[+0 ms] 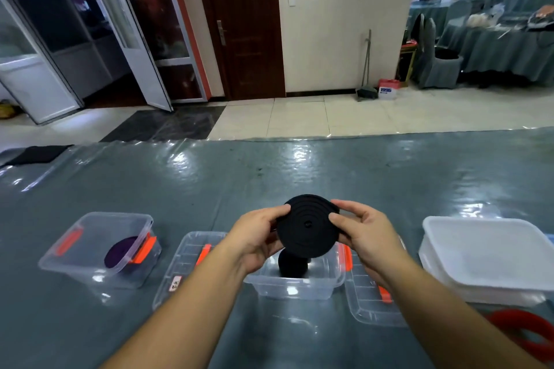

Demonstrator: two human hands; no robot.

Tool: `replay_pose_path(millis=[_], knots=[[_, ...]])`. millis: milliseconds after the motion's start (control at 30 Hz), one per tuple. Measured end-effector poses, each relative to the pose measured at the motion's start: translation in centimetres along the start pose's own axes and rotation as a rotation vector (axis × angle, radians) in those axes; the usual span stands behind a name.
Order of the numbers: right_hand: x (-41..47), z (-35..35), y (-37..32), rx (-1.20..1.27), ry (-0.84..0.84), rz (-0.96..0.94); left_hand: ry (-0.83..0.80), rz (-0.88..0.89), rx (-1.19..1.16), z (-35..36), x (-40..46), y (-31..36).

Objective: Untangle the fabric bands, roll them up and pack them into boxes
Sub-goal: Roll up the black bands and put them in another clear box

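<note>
**Operator:** Where is the band, and how are the hands set?

**Technician:** The black roll (307,226) is wound into a flat coil and held in the air directly above the open clear box (296,280) at the middle of the table's near edge. The left hand (254,241) pinches its left rim, thumb over the face and fingers curled behind. The right hand (364,237) pinches the right rim the same way. Neither hand is spread; both are closed on the coil.

**Operator:** How should it go in?

**Technician:** Keep pressure even on both rims so the turns do not spring loose. Lower it level between the box walls. A dark roll (292,266) already appears to sit inside, though the coil hides most of it, so check the room beside it first. Release one side only once the coil rests on something.

**Operator:** And the lids?

**Technician:** One lid (187,260) lies just left of the box, another lid (367,301) just right. Leave the left-hand box (99,250), holding a purple roll (120,252), alone.
</note>
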State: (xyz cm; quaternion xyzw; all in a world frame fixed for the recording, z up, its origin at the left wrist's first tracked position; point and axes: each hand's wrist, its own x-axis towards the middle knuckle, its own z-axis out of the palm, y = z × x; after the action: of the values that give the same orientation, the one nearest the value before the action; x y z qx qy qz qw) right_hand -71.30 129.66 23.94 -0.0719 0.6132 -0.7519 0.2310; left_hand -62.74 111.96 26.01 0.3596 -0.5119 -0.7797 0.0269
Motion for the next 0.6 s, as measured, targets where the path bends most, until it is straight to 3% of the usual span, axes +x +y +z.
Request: replay_pose_path(millis=[133,400,600], knots=[[1.8,-0.2,2.6,-0.038,0.031,0.05,-0.008,-0.093,-0.001,-1.3,2.4,-1.3],[6.3,0.3,6.8,-0.155,-0.011,0.189,-0.035,-0.118,0.133,-3.3,8.5,-2.8],[9.4,1.1,9.2,-0.237,0.085,0.289,-0.002,-0.161,0.168,-4.3,13.3,-4.2]])
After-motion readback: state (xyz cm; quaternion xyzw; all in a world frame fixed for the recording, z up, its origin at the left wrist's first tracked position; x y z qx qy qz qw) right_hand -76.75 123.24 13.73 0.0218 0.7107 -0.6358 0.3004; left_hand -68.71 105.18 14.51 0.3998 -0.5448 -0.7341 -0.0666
